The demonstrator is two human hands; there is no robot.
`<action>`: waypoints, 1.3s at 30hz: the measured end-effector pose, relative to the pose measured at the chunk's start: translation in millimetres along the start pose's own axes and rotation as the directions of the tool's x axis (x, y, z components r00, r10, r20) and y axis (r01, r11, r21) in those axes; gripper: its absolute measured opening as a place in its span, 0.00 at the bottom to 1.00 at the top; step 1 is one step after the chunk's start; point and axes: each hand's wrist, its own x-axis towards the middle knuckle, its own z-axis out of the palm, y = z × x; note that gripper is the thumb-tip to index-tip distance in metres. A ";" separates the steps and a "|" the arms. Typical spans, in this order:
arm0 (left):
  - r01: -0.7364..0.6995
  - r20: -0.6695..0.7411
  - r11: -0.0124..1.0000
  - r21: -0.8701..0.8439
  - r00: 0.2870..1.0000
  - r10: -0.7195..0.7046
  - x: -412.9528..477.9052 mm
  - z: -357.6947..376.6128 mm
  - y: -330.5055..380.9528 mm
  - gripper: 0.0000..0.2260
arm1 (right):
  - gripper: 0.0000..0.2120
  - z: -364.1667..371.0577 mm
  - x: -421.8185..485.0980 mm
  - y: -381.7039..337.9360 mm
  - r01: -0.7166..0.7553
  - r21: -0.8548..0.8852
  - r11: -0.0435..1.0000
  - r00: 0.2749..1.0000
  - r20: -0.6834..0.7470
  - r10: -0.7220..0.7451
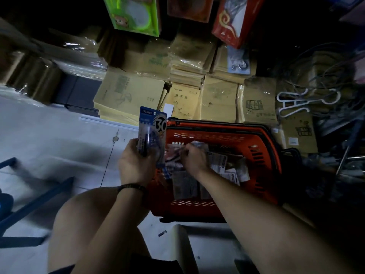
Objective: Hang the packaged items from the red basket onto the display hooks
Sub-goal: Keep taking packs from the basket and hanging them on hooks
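The blue pack (153, 125) is a flat card with a clear plastic bubble and a big "30" on it. It stands upright, at 12 o'clock from the left hand (134, 163), whose curled fingers and thumb grip its lower end. At 3 o'clock from that hand sits the red basket (217, 135), made of hard plastic with slots in its walls. Flat paper packs (223, 165) lie inside. The right hand (192, 159) reaches in, fingers curled onto a shiny pack (172, 155); it looks blurry. At 12 o'clock from the basket are brown notebooks (183, 101) in crinkly wrap. A white hanger (296, 101) lies at 2 o'clock.
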 end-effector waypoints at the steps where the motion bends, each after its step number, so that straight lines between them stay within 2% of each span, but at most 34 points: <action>1: -0.005 -0.001 1.000 0.015 1.000 0.005 0.3 0.4 0.4 0.08 | 0.11 -0.3 -5.3 11.0 -0.029 0.048 0.998 0.997 -0.068 0.032; 5: -0.012 0.009 0.999 0.050 1.000 0.012 -0.8 2.4 2.6 0.07 | 0.09 -13.3 -31.8 43.1 0.021 0.157 0.987 0.970 -0.242 0.018; 7: 0.007 0.017 1.000 0.025 1.000 -0.007 -4.1 1.8 5.2 0.06 | 0.11 -23.6 -46.9 53.2 0.074 0.231 0.970 0.953 -0.302 0.000; 12: 0.012 0.086 0.996 -0.086 0.996 -0.005 -22.8 0.8 13.3 0.09 | 0.16 -63.0 -85.1 53.5 0.140 0.442 0.886 0.926 -0.375 0.040; 15: -0.007 0.186 0.973 -0.231 0.981 0.051 -39.1 2.9 24.5 0.13 | 0.13 -93.1 -106.5 42.4 0.205 0.533 0.821 0.907 -0.419 0.047; 19: -0.028 0.358 0.924 -0.380 0.917 0.175 -72.3 3.2 50.5 0.13 | 0.13 -131.9 -137.3 22.5 0.303 0.562 0.770 0.886 -0.464 -0.009; 21: -0.054 0.392 0.900 -0.433 0.888 0.242 -93.1 2.8 67.4 0.11 | 0.13 -151.1 -153.2 13.2 0.323 0.557 0.765 0.879 -0.476 -0.024; 24: -0.055 0.434 0.859 -0.508 0.845 0.311 -118.9 0.3 95.5 0.14 | 0.12 -181.2 -176.2 2.9 0.350 0.538 0.767 0.863 -0.504 -0.040; 28: -0.073 0.454 0.825 -0.560 0.806 0.380 -133.7 -6.8 141.6 0.14 | 0.18 -224.7 -204.8 -15.8 0.416 0.406 0.813 0.812 -0.568 -0.132; 30: -0.097 0.403 0.791 -0.604 0.819 0.408 -139.4 -14.1 169.5 0.14 | 0.12 -247.5 -216.7 -27.9 0.449 0.293 0.844 0.777 -0.595 -0.207; 34: -0.149 0.342 0.737 -0.659 0.814 0.470 -159.1 -35.3 230.9 0.14 | 0.31 -302.3 -242.5 -48.2 0.404 -0.057 0.913 0.746 -0.557 -0.365; 35: -0.166 0.328 0.720 -0.674 0.806 0.493 -165.4 -41.5 246.9 0.15 | 0.34 -315.5 -252.3 -55.4 0.409 -0.153 0.900 0.718 -0.555 -0.421; 39: -0.264 0.251 0.633 -0.728 0.756 0.604 -191.2 -67.9 311.1 0.16 | 0.39 -363.2 -284.0 -88.6 0.378 -0.400 0.835 0.494 -0.676 -0.547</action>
